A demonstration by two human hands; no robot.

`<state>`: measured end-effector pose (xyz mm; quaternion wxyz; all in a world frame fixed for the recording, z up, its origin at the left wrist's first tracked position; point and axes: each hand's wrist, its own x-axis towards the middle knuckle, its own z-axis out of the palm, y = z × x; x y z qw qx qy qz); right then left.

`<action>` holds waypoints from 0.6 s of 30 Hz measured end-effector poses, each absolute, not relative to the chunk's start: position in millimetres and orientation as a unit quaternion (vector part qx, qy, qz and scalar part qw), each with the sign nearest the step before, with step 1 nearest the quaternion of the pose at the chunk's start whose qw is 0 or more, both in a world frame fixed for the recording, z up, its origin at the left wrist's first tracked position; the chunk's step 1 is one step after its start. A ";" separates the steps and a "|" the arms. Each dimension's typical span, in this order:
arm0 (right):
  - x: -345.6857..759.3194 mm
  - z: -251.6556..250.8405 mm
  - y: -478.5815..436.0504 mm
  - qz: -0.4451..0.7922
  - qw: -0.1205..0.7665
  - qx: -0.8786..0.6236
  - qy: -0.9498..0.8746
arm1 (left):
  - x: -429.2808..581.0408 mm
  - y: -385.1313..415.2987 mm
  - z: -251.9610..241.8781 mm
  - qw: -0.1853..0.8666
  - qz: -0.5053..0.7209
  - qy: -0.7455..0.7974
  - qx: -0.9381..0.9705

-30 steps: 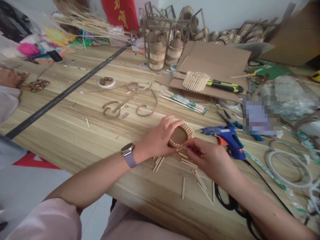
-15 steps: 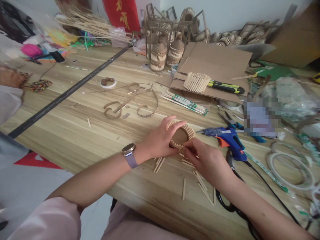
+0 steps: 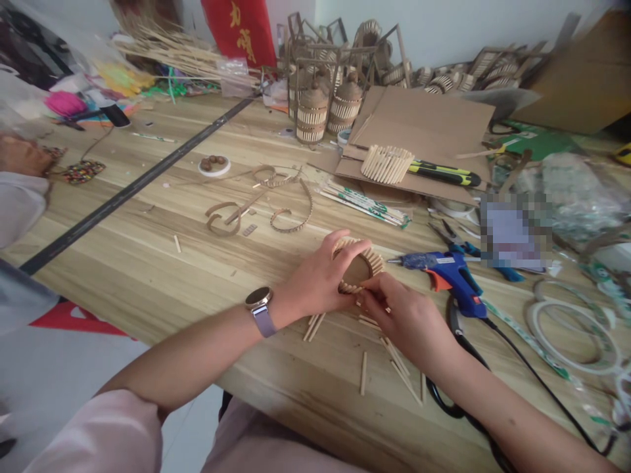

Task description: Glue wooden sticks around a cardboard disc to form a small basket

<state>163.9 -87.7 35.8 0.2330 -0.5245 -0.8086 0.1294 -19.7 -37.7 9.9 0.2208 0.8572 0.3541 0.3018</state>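
My left hand point(image 3: 320, 276) is wrapped round a small round basket-like piece point(image 3: 375, 259) made of short wooden sticks set side by side around a brown inner band. At its near rim, the thumb and forefinger of my right hand point(image 3: 401, 312) are pinched together on a wooden stick, mostly hidden by the fingers. Loose wooden sticks point(image 3: 363, 373) lie on the table below both hands. A blue glue gun point(image 3: 451, 269) rests just right of the piece, its nozzle pointing towards it.
Behind lie a finished stick ring point(image 3: 387, 164) and a yellow-black cutter point(image 3: 446, 173) on cardboard point(image 3: 424, 118). Curled strips point(image 3: 290, 220) and a dish of brown beads point(image 3: 213, 169) are left of them. Small lanterns point(image 3: 311, 115) stand at the back. Another person's hand point(image 3: 22, 154) is far left.
The round stick piece and my left hand have shifted very slightly to the right. My right hand keeps its pinch at the near rim, almost unmoved.
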 end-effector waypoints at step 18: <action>208.8 83.2 -81.0 0.062 0.202 -0.675 -0.707 | -15.5 -46.0 13.1 0.219 0.307 0.393 0.839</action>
